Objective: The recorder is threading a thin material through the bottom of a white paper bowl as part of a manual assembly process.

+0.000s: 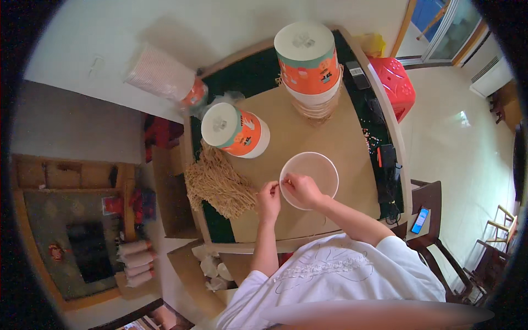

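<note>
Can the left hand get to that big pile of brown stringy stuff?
Yes, most likely. The pile of brown strands lies right beside the left hand, and I see nothing blocking the way. That hand's fingers are at the rim of the white bucket, though.

We see a pale wall (231, 33) at the back and, to our right, a shiny floor (440, 148) with a bright glint, a red stool (395, 85), a dark chair (428, 197) and a sliding glass door (455, 37).
</note>
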The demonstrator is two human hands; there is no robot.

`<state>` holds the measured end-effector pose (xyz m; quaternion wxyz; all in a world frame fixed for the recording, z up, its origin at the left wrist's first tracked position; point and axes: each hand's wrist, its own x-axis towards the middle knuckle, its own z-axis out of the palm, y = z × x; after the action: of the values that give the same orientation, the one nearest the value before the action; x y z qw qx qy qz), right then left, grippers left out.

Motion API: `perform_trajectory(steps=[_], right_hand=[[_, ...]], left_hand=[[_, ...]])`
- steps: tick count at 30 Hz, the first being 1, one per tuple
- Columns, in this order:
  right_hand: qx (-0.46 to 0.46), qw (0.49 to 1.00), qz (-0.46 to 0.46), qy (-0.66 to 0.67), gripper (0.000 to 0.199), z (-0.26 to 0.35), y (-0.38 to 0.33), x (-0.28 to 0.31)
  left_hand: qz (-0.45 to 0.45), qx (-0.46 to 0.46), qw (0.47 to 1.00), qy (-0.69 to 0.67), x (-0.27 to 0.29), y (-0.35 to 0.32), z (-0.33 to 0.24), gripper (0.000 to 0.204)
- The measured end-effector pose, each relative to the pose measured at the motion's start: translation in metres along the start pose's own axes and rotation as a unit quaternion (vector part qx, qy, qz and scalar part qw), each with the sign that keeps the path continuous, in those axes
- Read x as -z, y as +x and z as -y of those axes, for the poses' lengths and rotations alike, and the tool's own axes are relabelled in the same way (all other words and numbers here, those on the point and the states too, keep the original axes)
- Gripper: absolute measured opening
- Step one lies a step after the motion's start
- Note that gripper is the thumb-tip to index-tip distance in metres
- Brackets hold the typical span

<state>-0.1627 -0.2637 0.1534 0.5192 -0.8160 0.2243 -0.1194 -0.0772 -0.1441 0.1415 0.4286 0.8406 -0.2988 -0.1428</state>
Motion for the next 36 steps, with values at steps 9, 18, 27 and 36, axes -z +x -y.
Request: perform_trajectory(steps=[9,18,27,36], right_hand=[[-0.018,0.997,0.064,-0.027,0.013,-0.002,-0.021,-0.008],[0.203,0.94,0.079,-0.264,0.018,0.028,0.017,0.022],[0.083,0.937,0.175,-0.29,0.013,-0.019,-0.006,0.055],[-0.065,0.984,0.155,-0.053,0.017,-0.039,-0.02,0.063]], left_hand=[[0.003,0.194,0.951,-0.241,-0.004,-0.006,0.022,0.006],[0.157,0.355,0.824,-0.414,0.002,0.005,0.007,0.011],[0.136,0.273,0.878,-0.368,-0.044,-0.015,-0.014,0.006],[0.174,0.218,0.862,-0.424,-0.065,-0.024,-0.014,0.009]])
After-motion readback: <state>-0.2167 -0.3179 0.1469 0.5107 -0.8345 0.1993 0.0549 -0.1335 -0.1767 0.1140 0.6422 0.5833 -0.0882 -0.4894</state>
